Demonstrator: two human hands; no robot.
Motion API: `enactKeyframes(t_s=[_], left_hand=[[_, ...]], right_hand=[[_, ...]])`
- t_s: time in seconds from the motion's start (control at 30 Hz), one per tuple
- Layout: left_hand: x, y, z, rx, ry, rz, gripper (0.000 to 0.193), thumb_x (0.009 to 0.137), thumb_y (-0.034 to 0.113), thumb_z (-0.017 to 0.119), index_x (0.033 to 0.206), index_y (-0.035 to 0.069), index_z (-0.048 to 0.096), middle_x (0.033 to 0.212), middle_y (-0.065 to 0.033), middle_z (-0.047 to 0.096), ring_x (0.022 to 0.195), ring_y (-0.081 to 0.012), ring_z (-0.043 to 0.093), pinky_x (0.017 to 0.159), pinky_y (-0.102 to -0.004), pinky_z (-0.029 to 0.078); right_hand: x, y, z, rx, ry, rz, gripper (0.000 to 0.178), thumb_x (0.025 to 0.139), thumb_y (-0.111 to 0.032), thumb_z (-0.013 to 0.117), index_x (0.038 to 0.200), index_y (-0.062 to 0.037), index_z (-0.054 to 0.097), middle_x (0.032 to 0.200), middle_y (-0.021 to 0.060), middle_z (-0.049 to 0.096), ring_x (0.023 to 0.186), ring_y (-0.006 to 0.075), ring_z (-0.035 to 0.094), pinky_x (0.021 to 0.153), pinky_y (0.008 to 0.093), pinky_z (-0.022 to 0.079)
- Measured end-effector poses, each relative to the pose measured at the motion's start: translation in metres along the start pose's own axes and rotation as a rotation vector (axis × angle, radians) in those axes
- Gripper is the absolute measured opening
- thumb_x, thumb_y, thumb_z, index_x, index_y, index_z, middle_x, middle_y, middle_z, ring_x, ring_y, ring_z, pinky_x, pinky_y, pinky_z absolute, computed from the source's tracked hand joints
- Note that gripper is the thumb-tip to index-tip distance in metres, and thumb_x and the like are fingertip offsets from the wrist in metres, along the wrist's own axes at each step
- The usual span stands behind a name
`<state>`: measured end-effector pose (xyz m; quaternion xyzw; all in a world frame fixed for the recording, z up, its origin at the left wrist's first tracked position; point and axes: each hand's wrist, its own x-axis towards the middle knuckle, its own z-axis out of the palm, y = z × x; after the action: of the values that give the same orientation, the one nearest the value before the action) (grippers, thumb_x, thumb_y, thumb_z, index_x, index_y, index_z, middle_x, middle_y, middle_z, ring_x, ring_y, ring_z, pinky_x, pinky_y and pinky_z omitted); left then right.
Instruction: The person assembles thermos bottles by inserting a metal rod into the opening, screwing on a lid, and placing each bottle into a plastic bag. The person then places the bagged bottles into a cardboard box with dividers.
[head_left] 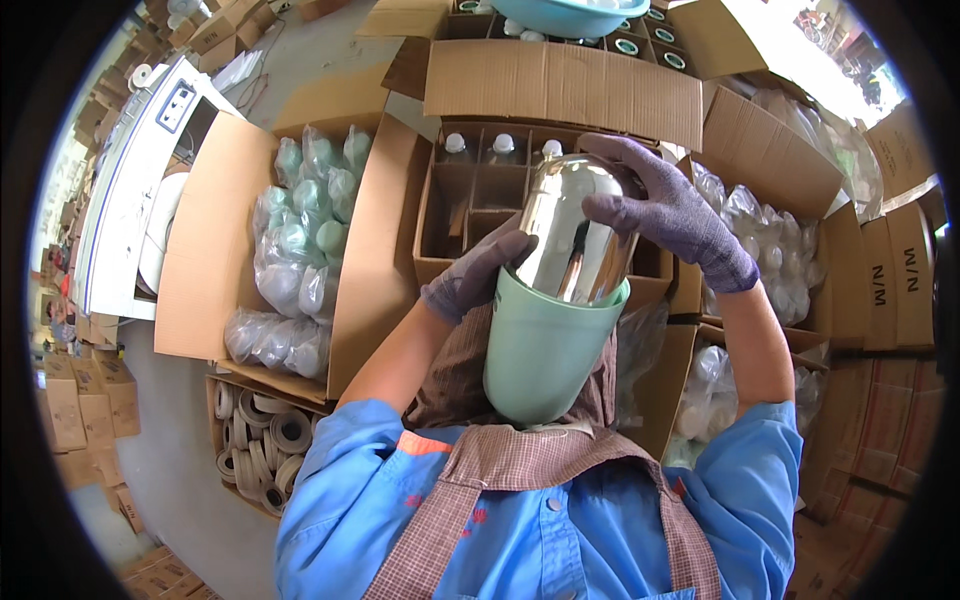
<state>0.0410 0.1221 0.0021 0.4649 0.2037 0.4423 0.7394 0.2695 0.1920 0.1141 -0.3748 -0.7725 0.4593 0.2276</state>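
Observation:
A shiny silver vacuum-flask liner (570,235) stands partly inside a mint-green plastic casing (550,350), its rounded end up and its lower part hidden by the casing. My right hand (680,205), in a grey-purple glove, is wrapped around the liner's upper right side, thumb on the front. My left hand (475,270), gloved alike, is at the casing's left rim with its thumb against the liner; its other fingers are hidden behind. The casing leans slightly, close in front of my apron (450,380).
Ahead is a divided carton (435,225) with white-capped bottles. A light-blue basin (570,18) sits on another carton beyond. At left, an open carton (355,290) holds bagged green and clear parts, above a box of pale rings (290,430). Bagged clear parts (765,240) fill cartons at right.

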Motion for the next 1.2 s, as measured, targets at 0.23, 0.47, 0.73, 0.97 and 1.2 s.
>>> enactKeyframes(t_s=[0.23,0.47,0.73,0.97,1.2], left_hand=[[-0.008,-0.01,0.02,-0.078,0.138,0.054,0.082,0.098,0.059,0.037,0.149,-0.003,0.022,0.144,-0.0184,0.042,0.133,-0.0268,0.041,0.113,-0.038,0.031],[-0.002,-0.016,0.055,-0.036,0.167,0.125,0.083,0.091,0.059,0.053,0.144,-0.003,0.033,0.143,-0.0171,0.042,0.134,-0.026,0.04,0.115,-0.0404,0.029],[-0.131,0.028,0.054,0.835,0.077,-0.056,0.089,0.072,0.037,0.084,0.142,0.004,0.042,0.141,-0.0143,0.045,0.131,-0.0264,0.044,0.109,-0.0416,0.037],[-0.145,-0.002,0.044,0.444,0.29,-0.385,0.071,0.086,0.041,0.069,0.137,-0.001,0.045,0.135,-0.0156,0.049,0.127,-0.0237,0.047,0.107,-0.0358,0.038],[-0.151,0.008,0.065,0.849,0.185,-0.286,0.077,0.079,0.042,0.075,0.138,0.002,0.045,0.128,-0.0164,0.055,0.122,-0.0277,0.052,0.104,-0.0366,0.04]], right_hand=[[-0.034,-0.004,0.02,-0.085,-0.291,-0.094,0.073,0.071,-0.027,0.085,0.134,-0.009,0.052,0.13,0.0095,0.051,0.124,0.0246,0.049,0.106,0.039,0.04],[-0.07,-0.006,0.03,-0.062,-0.367,0.056,0.071,0.071,-0.018,0.081,0.135,-0.0086,0.052,0.128,0.0096,0.053,0.12,0.0234,0.052,0.105,0.0364,0.041],[-0.222,0.15,0.067,1.061,0.343,0.482,0.073,0.072,-0.005,0.072,0.139,-0.0006,0.044,0.13,0.0118,0.057,0.117,0.0217,0.057,0.099,0.035,0.048],[-0.265,0.185,0.097,-0.025,0.379,0.146,0.045,0.081,-0.001,0.065,0.125,0.0011,0.056,0.12,0.0137,0.06,0.109,0.0246,0.06,0.092,0.0325,0.05],[-0.272,0.186,0.099,-0.299,0.419,0.115,0.028,0.081,-0.009,0.068,0.108,-0.0002,0.067,0.114,0.0182,0.063,0.109,0.0305,0.06,0.09,0.0344,0.05]])
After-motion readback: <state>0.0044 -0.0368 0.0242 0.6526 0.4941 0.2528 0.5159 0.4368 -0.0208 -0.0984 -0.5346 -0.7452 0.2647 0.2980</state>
